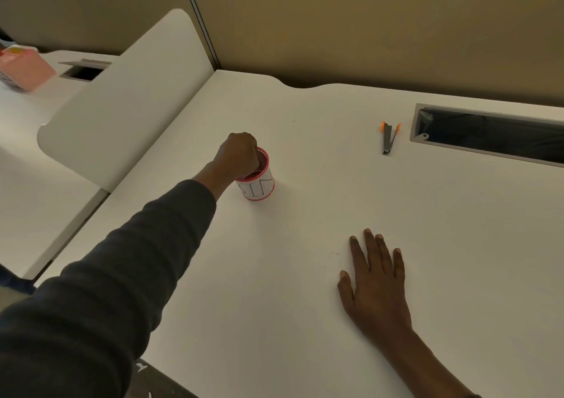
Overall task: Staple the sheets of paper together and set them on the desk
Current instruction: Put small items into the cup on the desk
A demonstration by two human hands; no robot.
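Note:
My left hand [241, 153] reaches out over a small white cup with a red rim [259, 185], left of the desk's middle. Its bunched fingertips dip inside the cup, so what they hold, if anything, is hidden. My right hand [374, 284] lies flat on the white desk [305, 275] near its front, palm down with the fingers spread and nothing under it. A small dark stapler with orange ends [388, 137] lies on the desk farther back to the right, apart from both hands. No sheets of paper are in view.
A rectangular cable slot [488, 135] is cut into the desk at the back right. A white divider panel [128, 98] stands along the desk's left side. Beyond the divider, a pink box [26, 68] sits on the neighbouring desk. Tan partition walls close off the back.

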